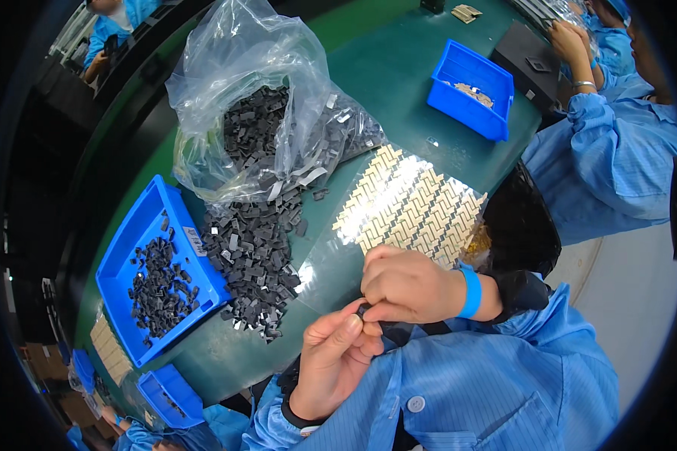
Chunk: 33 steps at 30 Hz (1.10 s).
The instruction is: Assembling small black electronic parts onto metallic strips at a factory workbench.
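Small dark piece [363, 310] sits between both hands' fingertips, in front of the chest, at the table's near edge; looks matte black, exact shape hidden by the fingers; left hand [332, 364] pinches it, thumb against index finger, no visible gap beyond the piece itself, remaining fingers loosely curled, palm turned up and inward; right hand [412, 286] comes over from the other side, back of hand up, knuckles bent, thumb and index tips closed on the same piece; wrists angled toward each other, black band on the left one, blue band [470, 292] on the right.

Ahead of the hands: pale herringbone-patterned sheet [399, 199], cream strips with short dark dashes between, on glossy clear film throwing glare; left of it, loose heap of flat, rectangular black chips [252, 255], spilling from a crinkled transparent bag [248, 49]; left again, blue plastic bin [209, 284], smooth-walled, holding smaller black bits [165, 289]; far right, second blue bin [466, 122] with pale flat pieces inside; all on a smooth green tabletop [361, 75]; co-worker's blue striped sleeve [609, 143] beyond the right edge.
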Tool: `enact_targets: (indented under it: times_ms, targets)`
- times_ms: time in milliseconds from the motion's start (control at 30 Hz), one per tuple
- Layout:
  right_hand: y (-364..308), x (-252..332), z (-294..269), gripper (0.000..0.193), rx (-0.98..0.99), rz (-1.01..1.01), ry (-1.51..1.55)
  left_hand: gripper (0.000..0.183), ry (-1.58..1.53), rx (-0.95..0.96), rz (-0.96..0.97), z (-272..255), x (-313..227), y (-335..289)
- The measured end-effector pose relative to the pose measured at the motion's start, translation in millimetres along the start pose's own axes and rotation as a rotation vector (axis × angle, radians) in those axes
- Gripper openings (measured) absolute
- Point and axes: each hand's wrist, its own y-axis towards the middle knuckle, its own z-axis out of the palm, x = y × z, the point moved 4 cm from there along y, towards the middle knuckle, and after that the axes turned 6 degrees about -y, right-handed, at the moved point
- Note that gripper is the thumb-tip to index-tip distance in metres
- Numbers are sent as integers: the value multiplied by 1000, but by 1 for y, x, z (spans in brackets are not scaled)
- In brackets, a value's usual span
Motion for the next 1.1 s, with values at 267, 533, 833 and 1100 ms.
enact_targets:
  times_ms: [267,533,833,1100]
  targets:
    - [-8,-1,-41,18,-55,10,-271,20,732,6,707,21,-65,-20]
    - [-33,-11,-58,16,18,185,-430,20,2016,-783,1260,22,-172,-71]
    - [-42,-21,-44,30,353,136,-440,62,2214,267,516,29,-3,34]
    - [-47,-28,-42,27,294,83,-510,50,2254,208,680,13,22,60]
